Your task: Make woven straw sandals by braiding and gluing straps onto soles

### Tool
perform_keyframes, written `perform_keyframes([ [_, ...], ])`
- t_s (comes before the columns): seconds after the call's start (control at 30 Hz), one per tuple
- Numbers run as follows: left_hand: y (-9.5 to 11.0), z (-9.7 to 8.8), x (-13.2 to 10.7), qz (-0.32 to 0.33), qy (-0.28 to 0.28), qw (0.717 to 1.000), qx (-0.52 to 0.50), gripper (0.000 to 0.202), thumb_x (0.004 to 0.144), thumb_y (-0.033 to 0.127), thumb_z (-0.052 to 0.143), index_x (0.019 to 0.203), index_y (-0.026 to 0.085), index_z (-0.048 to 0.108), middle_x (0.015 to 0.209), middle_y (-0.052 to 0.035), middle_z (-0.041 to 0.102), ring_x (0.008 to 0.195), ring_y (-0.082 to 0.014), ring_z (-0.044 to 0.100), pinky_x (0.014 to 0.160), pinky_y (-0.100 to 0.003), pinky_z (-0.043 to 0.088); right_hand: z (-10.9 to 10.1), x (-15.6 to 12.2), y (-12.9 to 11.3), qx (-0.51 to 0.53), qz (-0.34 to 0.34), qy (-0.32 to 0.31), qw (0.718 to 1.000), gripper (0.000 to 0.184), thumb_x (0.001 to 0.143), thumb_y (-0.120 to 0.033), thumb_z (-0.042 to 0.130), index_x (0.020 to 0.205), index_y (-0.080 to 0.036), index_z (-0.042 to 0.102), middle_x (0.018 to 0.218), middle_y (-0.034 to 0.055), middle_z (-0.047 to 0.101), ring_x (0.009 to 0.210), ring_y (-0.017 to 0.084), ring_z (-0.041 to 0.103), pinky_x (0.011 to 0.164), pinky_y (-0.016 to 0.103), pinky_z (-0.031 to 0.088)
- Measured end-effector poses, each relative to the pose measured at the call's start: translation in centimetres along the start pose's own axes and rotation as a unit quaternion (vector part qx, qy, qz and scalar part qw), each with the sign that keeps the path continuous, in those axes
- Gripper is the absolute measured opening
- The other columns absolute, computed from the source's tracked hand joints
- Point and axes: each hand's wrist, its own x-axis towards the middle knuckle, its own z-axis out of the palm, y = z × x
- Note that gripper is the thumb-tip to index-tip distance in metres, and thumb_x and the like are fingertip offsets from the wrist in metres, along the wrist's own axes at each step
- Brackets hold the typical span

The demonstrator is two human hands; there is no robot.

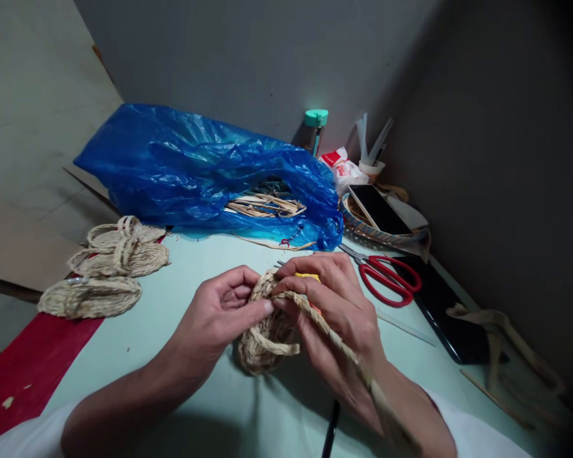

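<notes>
Currently pinching one tan, coarsely woven straw shoe (270, 327) and one twisted cord (337, 337) in two half-curled hands (224, 308) (337, 312), before one blue bag (181, 165), with three slippers (93, 298) near its left end.

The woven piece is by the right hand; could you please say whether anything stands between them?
Nothing visible does: the right hand touches the woven piece, and the braided cord lies along that hand.
</notes>
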Motion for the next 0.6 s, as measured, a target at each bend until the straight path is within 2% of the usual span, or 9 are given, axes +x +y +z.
perform_keyframes([
  [0.27,0.3,-0.1,0.2,-0.023,-0.018,0.999,-0.017,0.023,0.073,0.026,0.083,0.089,0.017,0.069,0.075,-0.0009,0.073,0.072,-0.0141,0.068,0.067,-0.021,0.053,-0.6,0.6,-0.7,0.004,-0.018,-0.013,1.0,0.019,0.091,-0.006,0.059,0.1,-0.021,0.066,0.108,0.0038,0.071,0.102,0.022,0.053,0.095,0.042,0.041],
  [0.4,0.3,0.1,0.1,0.017,0.012,1.0,0.015,0.016,0.074,0.02,0.079,0.083,0.016,0.067,0.072,0.0005,0.071,0.069,-0.0119,0.065,0.064,-0.018,0.051,-0.8,0.5,-0.6,-0.023,-0.063,-0.012,0.998,0.024,0.087,-0.003,0.06,0.102,-0.02,0.067,0.11,0.0036,0.072,0.105,0.022,0.055,0.101,0.045,0.039],
  [0.6,-0.1,-0.3,0.2,0.091,0.053,0.994,0.041,0.016,0.077,0.02,0.073,0.09,0.018,0.065,0.077,0.0006,0.072,0.072,-0.0126,0.066,0.067,-0.019,0.052,-1.5,0.7,-0.7,-0.083,-0.12,-0.079,0.986,0.033,0.086,-0.007,0.054,0.116,-0.014,0.067,0.136,0.01,0.064,0.123,0.027,0.051,0.112,0.052,0.031],
])
